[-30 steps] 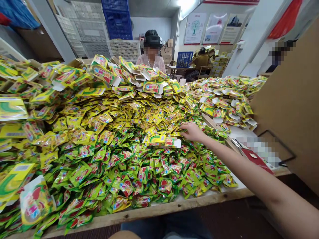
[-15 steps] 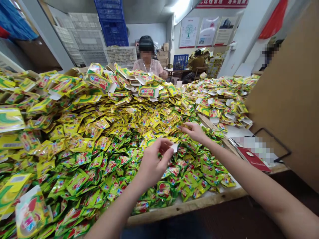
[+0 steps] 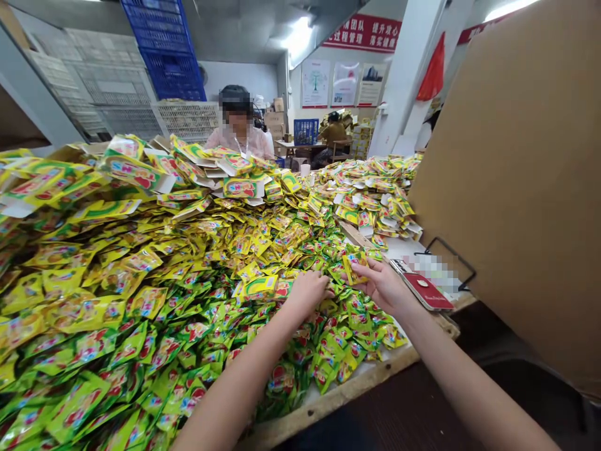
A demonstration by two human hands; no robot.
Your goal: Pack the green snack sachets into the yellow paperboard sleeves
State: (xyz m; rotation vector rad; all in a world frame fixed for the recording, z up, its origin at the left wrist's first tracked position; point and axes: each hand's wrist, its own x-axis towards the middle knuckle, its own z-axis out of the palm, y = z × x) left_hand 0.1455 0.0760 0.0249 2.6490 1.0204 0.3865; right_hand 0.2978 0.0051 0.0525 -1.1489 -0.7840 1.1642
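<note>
The right hand [image 3: 382, 285] pinches a small yellow foil sachet [image 3: 354, 266] between thumb and fingers. The left hand [image 3: 307, 293] curls into the heap, its grip seemingly closed, though that is hard to tell. Both sit over a mound of glossy green-and-yellow foil sachets [image 3: 188, 319] on a wood-edged surface [image 3: 338, 389].

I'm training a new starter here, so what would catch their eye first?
A huge heap of yellow-green sachets covers the wooden table. At its near edge, the right hand pinches a yellow sachet while the left hand rests in the pile. Beyond sits a co-worker in a pink blouse, with stacked blue crates behind.
</note>
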